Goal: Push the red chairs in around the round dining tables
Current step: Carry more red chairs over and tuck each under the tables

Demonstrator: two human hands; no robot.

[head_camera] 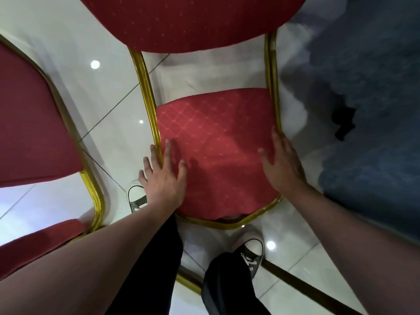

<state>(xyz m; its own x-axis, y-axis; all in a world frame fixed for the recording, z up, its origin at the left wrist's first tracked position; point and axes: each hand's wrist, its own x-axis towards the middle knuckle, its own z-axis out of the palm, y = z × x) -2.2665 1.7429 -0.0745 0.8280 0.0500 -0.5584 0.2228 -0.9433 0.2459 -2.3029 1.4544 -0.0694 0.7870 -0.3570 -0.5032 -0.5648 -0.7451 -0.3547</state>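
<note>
Our left hand (162, 178) and right hand (283, 164) lie flat, fingers spread, on the backrest (218, 151) of the red chair (193, 21) directly ahead, left over its gold frame (147, 94), both equally near. Its seat extends straight away from us, so we judge the push runs forward. No tabletop shows; the blue cloth (363, 98) at right is blurred.

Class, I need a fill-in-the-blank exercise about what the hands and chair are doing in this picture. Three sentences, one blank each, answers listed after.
1. Both hands, left hand and right hand, rest flat on the chair's red ____.
2. The chair's frame is coloured ____.
3. The floor is laid with glossy white ____.

Missing words: seat; gold; tiles
</note>
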